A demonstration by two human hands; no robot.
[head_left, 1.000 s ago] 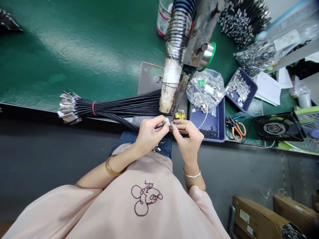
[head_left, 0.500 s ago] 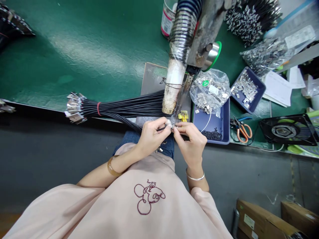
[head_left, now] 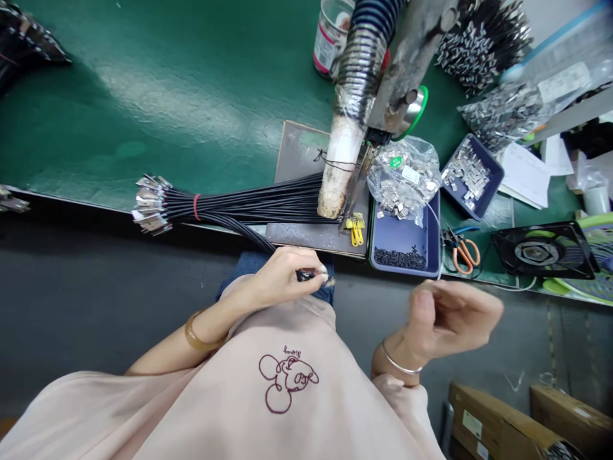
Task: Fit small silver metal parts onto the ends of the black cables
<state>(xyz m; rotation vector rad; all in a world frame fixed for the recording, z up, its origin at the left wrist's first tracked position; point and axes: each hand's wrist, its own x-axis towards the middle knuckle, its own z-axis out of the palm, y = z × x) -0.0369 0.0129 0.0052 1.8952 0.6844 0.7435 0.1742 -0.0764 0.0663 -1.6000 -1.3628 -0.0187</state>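
Note:
My left hand (head_left: 292, 275) is closed around the end of black cable, with a small pale metallic tip showing past the fingertips. A bundle of black cables (head_left: 249, 204), tied with a red band (head_left: 196, 207) and ending in metal connectors (head_left: 151, 204), lies at the bench edge just beyond it. My right hand (head_left: 447, 319), slightly blurred, is curled in front of the purple tray (head_left: 372, 255). A thin pale solder wire (head_left: 439, 246) runs down over the tray to its fingers. Above the cables hangs a soldering iron (head_left: 361, 182) beside a taped hose (head_left: 335, 172).
In the purple tray lie a bag of metal shells (head_left: 405, 179) and small black pieces (head_left: 397, 257). A smaller tray of shells (head_left: 498, 176), orange-handled cutters (head_left: 467, 255) and a fan (head_left: 541, 252) stand right. A spool (head_left: 412, 112) and a jar (head_left: 328, 48) are behind; cartons (head_left: 493, 415) below.
My hands have parted: the right swung right with the wire, and the left drew slightly back toward my body with the cable. The yellow clip on the board now shows fully.

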